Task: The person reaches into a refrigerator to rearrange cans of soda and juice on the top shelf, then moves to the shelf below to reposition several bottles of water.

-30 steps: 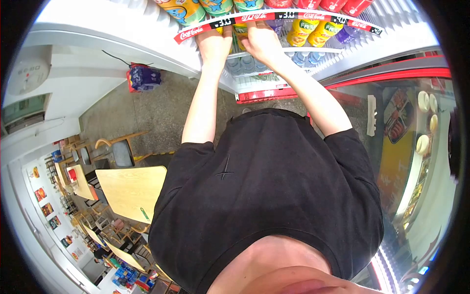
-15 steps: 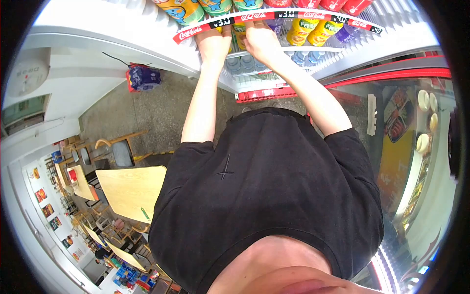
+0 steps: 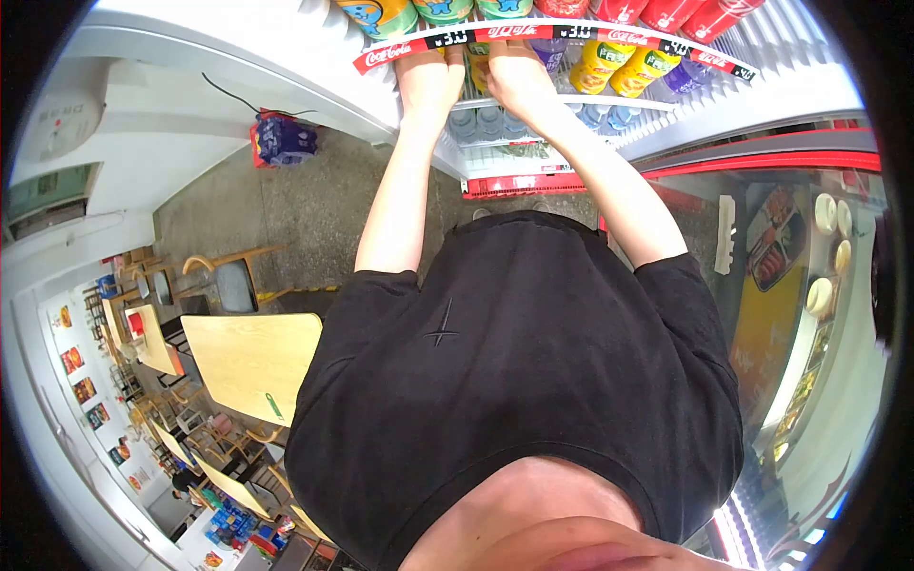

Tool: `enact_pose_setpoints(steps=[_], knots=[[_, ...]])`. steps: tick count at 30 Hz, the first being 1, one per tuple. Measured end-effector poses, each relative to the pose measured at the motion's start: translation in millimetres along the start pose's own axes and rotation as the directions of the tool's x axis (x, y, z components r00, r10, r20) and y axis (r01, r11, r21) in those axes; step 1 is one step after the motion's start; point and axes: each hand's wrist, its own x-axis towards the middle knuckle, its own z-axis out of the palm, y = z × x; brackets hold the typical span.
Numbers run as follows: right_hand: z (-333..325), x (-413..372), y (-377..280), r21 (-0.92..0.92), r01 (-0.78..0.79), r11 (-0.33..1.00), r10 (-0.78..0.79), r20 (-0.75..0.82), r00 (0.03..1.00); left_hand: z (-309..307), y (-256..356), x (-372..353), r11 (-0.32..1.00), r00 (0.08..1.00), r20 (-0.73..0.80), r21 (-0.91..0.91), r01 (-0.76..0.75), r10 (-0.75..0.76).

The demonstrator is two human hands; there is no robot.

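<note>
Both hands reach into a drinks fridge, under a red price strip [image 3: 624,37] with Coca-Cola labels. My left hand [image 3: 430,84] is on the second shelf near its left side, with its fingers hidden behind the strip. A short way to the right, my right hand [image 3: 521,78] reaches in at the same height, its fingertips also covered. Between them shows part of a yellow bottle [image 3: 479,70], close beside the right hand's thumb side. More yellow bottles [image 3: 597,68] and a purple bottle [image 3: 549,53] stand to the right. I cannot tell what either hand holds.
Orange-and-green bottles [image 3: 446,9] and red containers [image 3: 662,13] line the top shelf. Clear bottles [image 3: 488,122] stand below the hands. The open glass door [image 3: 700,214] is at the right. A wrapped purple pack [image 3: 286,139] sits on the floor; wooden tables [image 3: 252,357] and chairs stand left.
The view has shifted slightly, so the fridge and both hands appear a little further right. My hands stay among the bottles on the same shelf.
</note>
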Motion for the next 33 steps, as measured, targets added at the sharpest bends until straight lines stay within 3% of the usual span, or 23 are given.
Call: enact_pose_setpoints(steps=[7,11,13,22,25,32,33], knots=[[11,6,8,0.006,0.070,0.998,-0.070,-0.016,0.997,-6,9,-1,0.998,1.000,0.027,0.064,-0.013,0.011],[12,20,12,0.018,0.045,0.999,-0.047,0.133,0.990,-1,1,-9,0.995,0.991,0.104,0.045,0.085,-0.089],[14,27,10,0.075,0.004,0.997,-0.016,0.155,0.988,-7,10,-4,0.998,0.998,0.037,0.048,0.050,-0.052],[34,41,24,0.070,0.016,0.997,-0.020,0.063,0.998,-10,16,-3,0.994,1.000,-0.007,0.113,0.002,-0.001],[37,42,20,0.113,-0.024,0.993,0.024,-0.005,1.000,-16,25,-1,0.995,1.000,-0.001,0.100,0.015,-0.015],[43,50,18,0.143,-0.141,0.980,0.122,0.132,0.984,-14,21,-3,0.995,0.992,0.082,0.050,0.087,-0.091],[51,52,20,0.164,-0.181,0.970,0.161,0.125,0.979,-11,17,-3,0.996,0.997,0.031,0.058,0.064,-0.066]])
